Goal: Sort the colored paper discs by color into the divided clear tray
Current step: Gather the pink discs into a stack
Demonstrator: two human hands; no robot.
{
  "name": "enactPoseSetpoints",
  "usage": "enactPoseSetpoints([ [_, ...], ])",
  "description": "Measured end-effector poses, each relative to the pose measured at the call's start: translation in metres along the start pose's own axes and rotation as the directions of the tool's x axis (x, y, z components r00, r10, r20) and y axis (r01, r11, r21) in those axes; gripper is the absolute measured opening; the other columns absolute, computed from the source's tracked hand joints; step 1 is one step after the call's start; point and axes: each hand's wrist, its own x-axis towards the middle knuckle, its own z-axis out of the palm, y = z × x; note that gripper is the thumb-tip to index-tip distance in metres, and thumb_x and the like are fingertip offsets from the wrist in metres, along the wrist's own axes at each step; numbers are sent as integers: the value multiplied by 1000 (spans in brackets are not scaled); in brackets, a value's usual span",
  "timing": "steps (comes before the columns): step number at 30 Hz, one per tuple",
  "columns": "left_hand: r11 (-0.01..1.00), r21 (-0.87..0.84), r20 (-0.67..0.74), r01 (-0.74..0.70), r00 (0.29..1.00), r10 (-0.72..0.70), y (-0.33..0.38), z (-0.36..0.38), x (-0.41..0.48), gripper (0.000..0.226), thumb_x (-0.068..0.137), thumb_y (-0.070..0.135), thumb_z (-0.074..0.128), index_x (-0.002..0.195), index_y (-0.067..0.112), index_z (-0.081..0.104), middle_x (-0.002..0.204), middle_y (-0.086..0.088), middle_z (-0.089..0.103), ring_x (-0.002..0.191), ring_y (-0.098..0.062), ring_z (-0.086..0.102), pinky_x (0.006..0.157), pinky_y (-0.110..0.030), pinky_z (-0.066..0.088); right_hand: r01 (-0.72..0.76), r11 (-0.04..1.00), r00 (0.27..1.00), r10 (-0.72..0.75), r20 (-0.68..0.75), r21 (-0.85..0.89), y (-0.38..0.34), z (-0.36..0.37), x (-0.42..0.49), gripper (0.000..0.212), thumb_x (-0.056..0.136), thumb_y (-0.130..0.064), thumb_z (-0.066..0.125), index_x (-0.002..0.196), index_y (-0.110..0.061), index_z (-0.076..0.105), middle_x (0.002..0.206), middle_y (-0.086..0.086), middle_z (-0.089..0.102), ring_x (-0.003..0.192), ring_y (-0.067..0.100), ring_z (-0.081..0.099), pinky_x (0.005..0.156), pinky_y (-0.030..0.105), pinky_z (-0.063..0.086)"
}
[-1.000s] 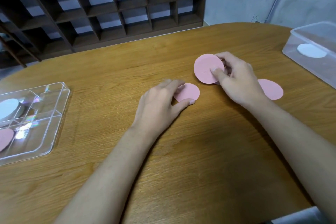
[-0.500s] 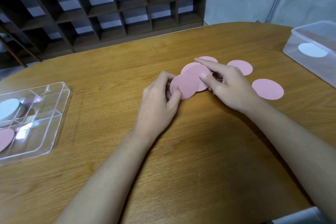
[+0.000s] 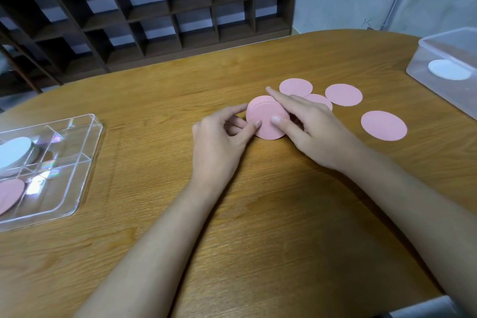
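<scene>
Wooden table (image 3: 258,227), mid-frame: left hand (image 3: 219,139) and right hand (image 3: 320,131) both pinch the pink disc stack (image 3: 265,117), apparently squaring it; next, likely, carrying it to the tray (image 3: 89,170) at left.

Tray (image 3: 77,175) left, disc stack (image 3: 265,116) mid, loose discs (image 3: 383,125) & tub (image 3: 438,90) right

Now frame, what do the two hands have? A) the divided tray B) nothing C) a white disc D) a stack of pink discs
D: the left hand and the right hand both pinch the pink stack between them; its layered edges show.
</scene>
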Motion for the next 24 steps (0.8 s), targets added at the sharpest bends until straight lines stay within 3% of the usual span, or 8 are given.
enactPoseSetpoints([
  [3, 993, 81, -22, -89, 996, 91, 2, 1, -1, 34, 86, 27, 85, 118, 18, 79, 83, 7, 75, 73, -3, 70, 77, -9, 50, 13, 998, 1000, -14, -14, -64, 0, -1, -1, 55, 107, -29, 53, 160, -26, 37, 149, -4, 57, 136, 8, 47, 99, 1, 25],
  [5, 980, 132, -33, -152, 987, 157, 2, 2, -1, 34, 86, 25, 85, 119, 17, 79, 87, 4, 74, 76, -5, 68, 77, -5, 45, 13, 999, 1000, -14, -27, -50, -3, -3, -4, 49, 106, -28, 55, 154, -26, 45, 130, -8, 67, 115, 1, 57, 90, 3, 34],
  [8, 961, 159, -25, -227, 972, 234, 3, 2, -5, 32, 89, 23, 83, 120, 16, 79, 92, 2, 74, 77, -6, 66, 78, -9, 48, -4, 1000, 999, 3, -38, -13, -4, -5, -12, 31, 105, -26, 57, 135, -22, 56, 88, -21, 58, 82, -8, 56, 72, 7, 38],
  [10, 953, 143, 1, -266, 963, 269, 3, 2, -8, 34, 90, 23, 82, 122, 15, 78, 98, 2, 73, 82, -6, 66, 79, -18, 54, -16, 1000, 998, 15, -53, -7, -4, -6, -16, 23, 105, -26, 57, 127, -20, 57, 80, -18, 55, 76, -4, 55, 67, 9, 38],
  [14, 940, 163, 91, -299, 954, 287, 4, 3, -12, 42, 91, 29, 80, 130, 16, 73, 107, 3, 71, 88, -9, 65, 84, -30, 57, 2, 999, 996, -7, -88, -52, 1, -13, -24, 22, 104, -27, 59, 125, -22, 58, 86, -15, 59, 80, 1, 55, 67, 13, 37],
  [17, 932, 177, 122, -317, 946, 299, 5, 6, -13, 37, 95, 29, 75, 129, 16, 72, 105, 4, 71, 91, -6, 64, 89, -23, 52, -57, 997, 989, 50, -138, -44, 15, -29, -36, 25, 103, -30, 60, 128, -27, 58, 90, -4, 64, 79, 7, 57, 65, 11, 37],
  [24, 924, 129, 319, -361, 897, 306, 22, 35, -10, 32, 96, 26, 73, 127, 19, 72, 99, 6, 70, 86, -4, 62, 84, -10, 42, -165, 985, 951, 145, -275, -52, 51, -83, -67, 19, 103, -32, 61, 122, -35, 60, 92, -7, 72, 77, 10, 65, 71, 13, 43],
])
